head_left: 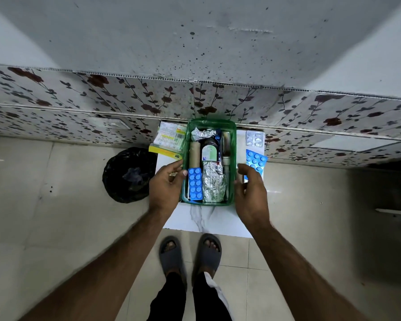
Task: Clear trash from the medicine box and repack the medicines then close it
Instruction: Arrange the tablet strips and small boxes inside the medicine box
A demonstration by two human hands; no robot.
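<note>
A green medicine box stands open on a small white marble-patterned table. Inside lie a blue blister strip, silver foil strips, a bottle with a white-green label, a tan roll and crumpled foil. My left hand is at the box's left wall, fingers curled, thumb touching the rim. My right hand hovers at the right wall with fingers apart, holding nothing. Right of the box lie a blue blister strip and a silver one.
Medicine cartons and leaflets are stacked left of the box on the table. A bin lined with a black bag stands on the tiled floor to the left. A floral-tiled wall runs right behind the table. My sandalled feet stand at its front edge.
</note>
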